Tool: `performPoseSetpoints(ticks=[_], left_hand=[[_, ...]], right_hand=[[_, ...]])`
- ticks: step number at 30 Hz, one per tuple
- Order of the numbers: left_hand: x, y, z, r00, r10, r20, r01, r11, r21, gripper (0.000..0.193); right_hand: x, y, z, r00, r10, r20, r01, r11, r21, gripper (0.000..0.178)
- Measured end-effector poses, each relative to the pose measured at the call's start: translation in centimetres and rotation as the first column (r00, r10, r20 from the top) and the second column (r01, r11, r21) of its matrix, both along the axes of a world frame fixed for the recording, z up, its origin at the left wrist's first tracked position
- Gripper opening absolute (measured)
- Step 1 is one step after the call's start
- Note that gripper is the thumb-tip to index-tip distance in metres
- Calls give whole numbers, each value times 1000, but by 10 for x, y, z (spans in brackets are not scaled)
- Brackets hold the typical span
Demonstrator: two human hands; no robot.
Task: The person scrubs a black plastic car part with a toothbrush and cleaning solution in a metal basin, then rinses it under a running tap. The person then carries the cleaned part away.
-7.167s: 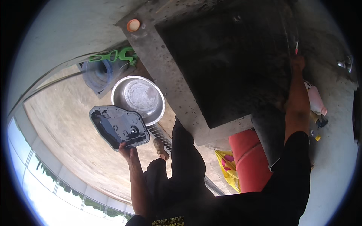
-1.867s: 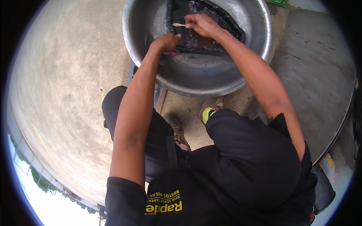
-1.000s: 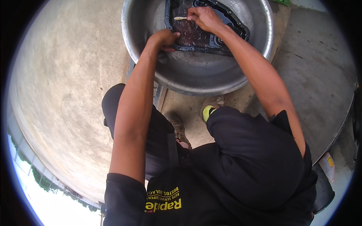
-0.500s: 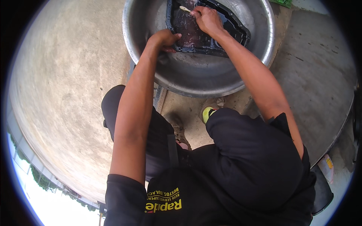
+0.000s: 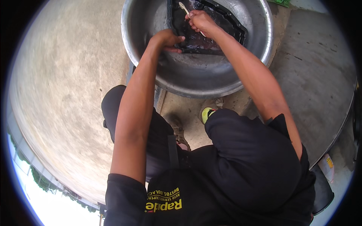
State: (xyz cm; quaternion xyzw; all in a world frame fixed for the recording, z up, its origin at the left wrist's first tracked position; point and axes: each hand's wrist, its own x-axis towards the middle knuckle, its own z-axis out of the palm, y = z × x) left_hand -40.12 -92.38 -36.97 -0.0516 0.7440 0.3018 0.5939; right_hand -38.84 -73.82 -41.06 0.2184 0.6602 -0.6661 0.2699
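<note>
Grasping pan [image 5: 204,43] with left hand [image 5: 168,39], brush [image 5: 184,7] with right hand [image 5: 204,23]. Might lose hold of wet pan by pressing too hard.

The basin [image 5: 200,91] stands on the floor [image 5: 68,75], in front of the left shoe [image 5: 180,132] and right shoe [image 5: 207,114]. Inside the basin, toward its far side, is the pan [image 5: 201,44]. The left hand [image 5: 168,39] is at the pan's near left corner. The right hand [image 5: 202,23], over the pan, holds the brush [image 5: 184,7], head end far left, handle end near right.
</note>
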Motion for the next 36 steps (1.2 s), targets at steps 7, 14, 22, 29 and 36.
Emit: performPoseSetpoints(ticks=[7,14,22,29,36], left_hand=[[2,2,8,1000,0,10,-1,998,58,52],[5,-4,-2,1000,-9,14,8,997,73,54],[5,3,-11,952,-266,149,259,964,66,67],[14,1,-1,958,-249,144,253,967,-10,70],[12,13,-2,958,-288,17,288,956,-52,65]], right_hand=[[0,-29,6,991,-89,98,103,982,-157,25],[4,-28,-4,997,-30,71,27,999,42,29],[-16,-16,-32,998,48,-35,-20,826,564,36],[14,-19,11,988,134,-77,-19,601,799,33],[0,-5,18,943,329,-37,-167,568,806,32]])
